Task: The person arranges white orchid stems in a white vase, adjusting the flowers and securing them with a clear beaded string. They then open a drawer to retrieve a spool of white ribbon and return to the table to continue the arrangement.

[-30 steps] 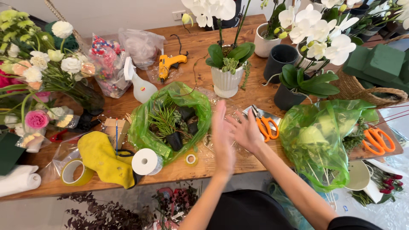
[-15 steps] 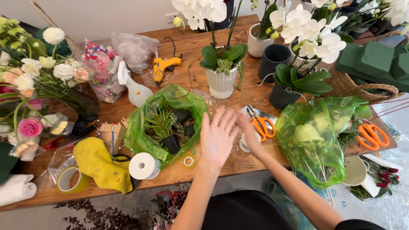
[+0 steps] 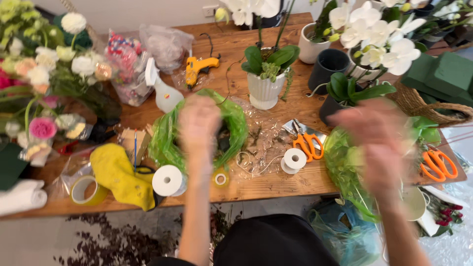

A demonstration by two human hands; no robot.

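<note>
Head view: the left hand [image 3: 198,123] is being held raised above the table, blurred, fingers apparently spread and nothing gripped — though the blur is keeping this from being told for certain. Directly beneath it, a green wrap [image 3: 170,138] is lying bunched in a ring around a small dark-potted plant, near the table's front edge. The right hand [image 3: 375,140] is likewise being held up and smeared by motion, seemingly open and empty, over a second green wrap [image 3: 345,167] that is hanging partly past the front edge of the wooden table [image 3: 276,184].

Neither wrap is being shown with a clear long axis; the left one is lying roughly round with its opening facing upward, while the right one is being drawn downward and toward the person, its lower end sagging off the edge.

Trouble is being invited mostly on the right — the overhanging wrap could be dragged off the table if brushed. Orange scissors [image 3: 308,145] and a white tape roll [image 3: 294,160] are lying between the hands, and a white potted plant [image 3: 263,88] is standing just behind; any of these could be knocked by a hand coming down carelessly.
</note>
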